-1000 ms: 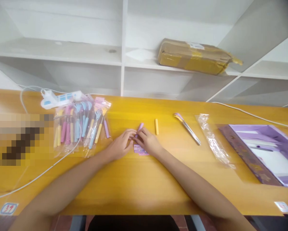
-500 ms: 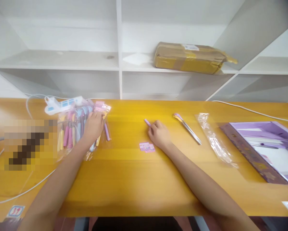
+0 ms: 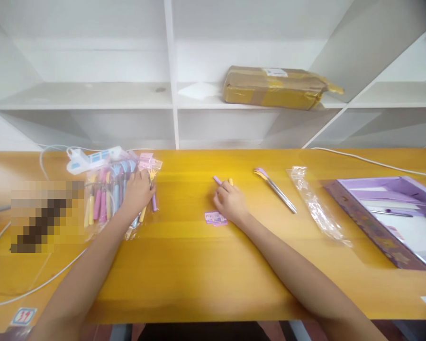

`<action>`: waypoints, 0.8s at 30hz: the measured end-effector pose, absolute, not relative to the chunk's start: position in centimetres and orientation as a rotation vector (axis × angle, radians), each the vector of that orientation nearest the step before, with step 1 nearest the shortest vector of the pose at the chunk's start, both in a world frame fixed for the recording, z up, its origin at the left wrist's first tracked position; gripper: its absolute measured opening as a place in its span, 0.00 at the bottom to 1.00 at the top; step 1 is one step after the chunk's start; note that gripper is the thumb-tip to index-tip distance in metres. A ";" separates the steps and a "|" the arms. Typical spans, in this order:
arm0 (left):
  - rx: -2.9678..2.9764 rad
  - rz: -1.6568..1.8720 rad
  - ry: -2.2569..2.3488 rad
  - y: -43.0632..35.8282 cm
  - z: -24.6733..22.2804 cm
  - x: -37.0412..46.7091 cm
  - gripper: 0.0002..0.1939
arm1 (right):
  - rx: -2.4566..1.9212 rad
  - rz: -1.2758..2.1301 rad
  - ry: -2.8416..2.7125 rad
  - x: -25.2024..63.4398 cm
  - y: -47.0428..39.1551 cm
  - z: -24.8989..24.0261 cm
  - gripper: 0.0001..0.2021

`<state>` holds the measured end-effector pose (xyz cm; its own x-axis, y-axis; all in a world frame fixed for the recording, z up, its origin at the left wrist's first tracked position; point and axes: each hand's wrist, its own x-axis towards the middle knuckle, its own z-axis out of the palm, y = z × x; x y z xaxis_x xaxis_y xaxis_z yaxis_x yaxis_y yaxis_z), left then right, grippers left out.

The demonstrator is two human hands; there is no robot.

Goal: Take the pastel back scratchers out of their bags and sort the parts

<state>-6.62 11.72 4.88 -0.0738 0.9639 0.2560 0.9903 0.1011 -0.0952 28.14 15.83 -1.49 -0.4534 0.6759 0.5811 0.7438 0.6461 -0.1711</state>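
Observation:
My left hand (image 3: pixel 139 194) is closed at the right end of a row of clear plastic packets (image 3: pixel 104 196). They hold pink, yellow, blue and purple back scratchers with hand-shaped heads. A yellow head (image 3: pixel 152 175) shows by its fingertips. My right hand (image 3: pixel 230 201) lies on the table, fingers curled over a short purple tube (image 3: pixel 217 180) and a yellow one (image 3: pixel 231 181); only their ends stick out. By its wrist is a small purple printed card (image 3: pixel 215 218). Farther right lie two silver rods (image 3: pixel 282 196) with purple and yellow curved ends.
A flat clear plastic sleeve (image 3: pixel 317 208) lies right of the rods. Beyond it stands an open purple box (image 3: pixel 362 227) with a pen-like rod inside. A white power strip (image 3: pixel 94 159) and cables lie at the back left. A taped carton (image 3: pixel 273 89) rests on the shelf.
The view has shifted slightly. A yellow end now shows beyond my right hand, beside the purple one. My left hand stays at the packets.

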 end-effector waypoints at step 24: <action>-2.123 0.026 -2.467 9.3 9.6 -5.2 0.19 | -1.008 0.145 -2.132 28.4 15.8 -1.4 0.12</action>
